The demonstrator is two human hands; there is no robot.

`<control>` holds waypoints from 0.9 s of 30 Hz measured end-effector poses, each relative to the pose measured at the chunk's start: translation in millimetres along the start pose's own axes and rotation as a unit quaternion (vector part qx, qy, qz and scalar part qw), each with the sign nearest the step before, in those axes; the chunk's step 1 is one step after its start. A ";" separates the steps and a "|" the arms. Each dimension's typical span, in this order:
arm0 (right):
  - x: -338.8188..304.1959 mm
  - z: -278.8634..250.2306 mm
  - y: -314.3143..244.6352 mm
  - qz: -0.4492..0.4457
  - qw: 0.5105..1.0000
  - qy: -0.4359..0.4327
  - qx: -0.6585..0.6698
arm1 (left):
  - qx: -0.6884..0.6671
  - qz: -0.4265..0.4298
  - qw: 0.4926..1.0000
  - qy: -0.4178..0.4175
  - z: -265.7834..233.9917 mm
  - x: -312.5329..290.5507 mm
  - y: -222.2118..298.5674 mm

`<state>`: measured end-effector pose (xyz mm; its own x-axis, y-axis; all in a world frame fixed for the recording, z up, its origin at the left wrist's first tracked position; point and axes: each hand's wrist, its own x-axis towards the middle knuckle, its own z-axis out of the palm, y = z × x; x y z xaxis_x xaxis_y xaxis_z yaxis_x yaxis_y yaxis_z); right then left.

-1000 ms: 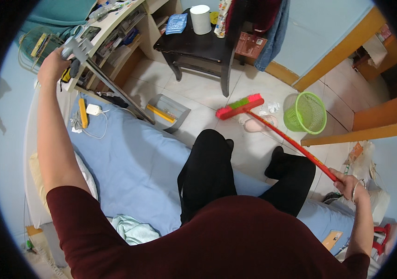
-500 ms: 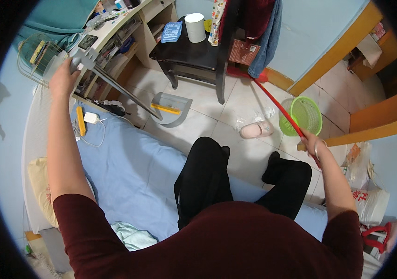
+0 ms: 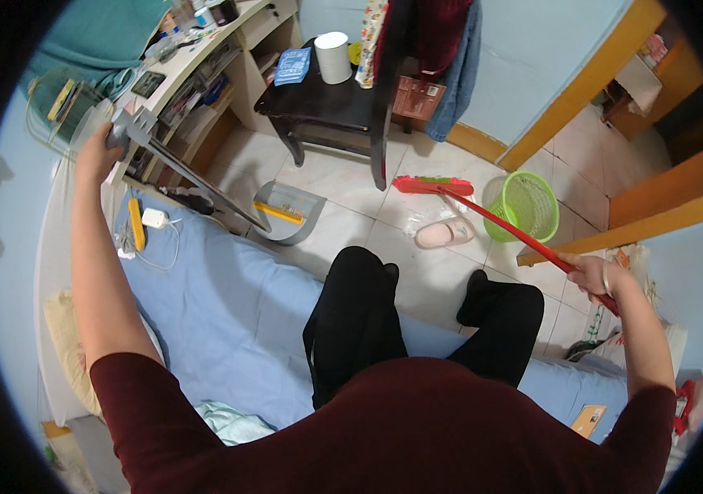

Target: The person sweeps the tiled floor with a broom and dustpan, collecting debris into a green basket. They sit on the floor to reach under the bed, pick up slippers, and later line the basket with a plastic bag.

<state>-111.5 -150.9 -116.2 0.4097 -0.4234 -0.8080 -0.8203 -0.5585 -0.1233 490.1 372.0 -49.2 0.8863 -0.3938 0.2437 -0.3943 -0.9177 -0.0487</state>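
Scanning rightward, I confirm the left hand (image 3: 98, 152) gripping the handle of the dustpan (image 3: 291, 228), its pan on tile (image 3: 343, 224) beside the bed (image 3: 228, 263) edge. Next, the chair (image 3: 318, 105) limits movement beyond. The broom (image 3: 434, 186) head, by the wall (image 3: 541, 74) half a second ago, now sits closer in (floor contact is uncertain); I judge it freer to sweep. The slipper (image 3: 446, 233) and basket (image 3: 495, 196) border that room. The right hand (image 3: 594, 274) clenches the broom's shaft.
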 end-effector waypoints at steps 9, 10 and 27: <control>63.3 13.6 -5.1 -0.104 0.990 0.098 0.012 | 0.091 -0.024 0.962 0.255 -16.1 -72.9 61.0; 86.4 16.4 5.8 -0.111 0.988 0.088 0.054 | 0.052 0.008 0.954 0.293 -6.5 -85.4 79.9; 381.7 -55.6 -59.8 -0.375 0.889 0.181 -0.190 | -0.181 0.195 0.949 -0.168 186.7 -288.5 348.0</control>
<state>116.2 -318.7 -385.2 0.9427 0.0062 -0.3337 -0.0965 -0.9521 -0.2903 142.6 156.3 -317.3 0.6591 -0.7504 -0.0499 -0.7125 -0.6442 0.2781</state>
